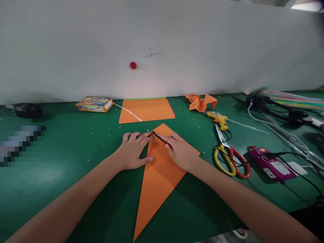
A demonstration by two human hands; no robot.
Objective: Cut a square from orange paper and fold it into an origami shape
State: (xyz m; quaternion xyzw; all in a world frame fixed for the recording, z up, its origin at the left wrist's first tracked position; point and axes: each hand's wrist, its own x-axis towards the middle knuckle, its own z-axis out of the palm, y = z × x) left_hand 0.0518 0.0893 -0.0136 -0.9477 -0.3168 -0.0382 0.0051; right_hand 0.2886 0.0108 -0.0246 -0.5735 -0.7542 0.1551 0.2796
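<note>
Closest to me, the sharp lower tip of a folded sheet of orange paper (pixel 162 189) points towards the person across the green surface (pixel 63 145). The right hand (pixel 180 150) rests over its upper part, fingers closed round a slim, dark, pen-like tool (pixel 161 138), whose end meets the paper near its upper left edge. The left hand (pixel 133 150) lies beside it, fingers loosely spread and gripping nothing, with the thumb and fingertips on the paper's left edge.

Off to the right sit a magenta plastic box-shaped device (pixel 273 163) and metal scissors with one yellow and one red handle (pixel 224 145), black cable crossing both. Just beyond the scissors is a yellow glue gun (pixel 219 118). Farther back, a flat stack of orange sheets (pixel 152 109) lies between a small orange-and-blue printed carton (pixel 95 104) and a creased orange paper piece (pixel 201 102), near the white wall (pixel 202 50).
</note>
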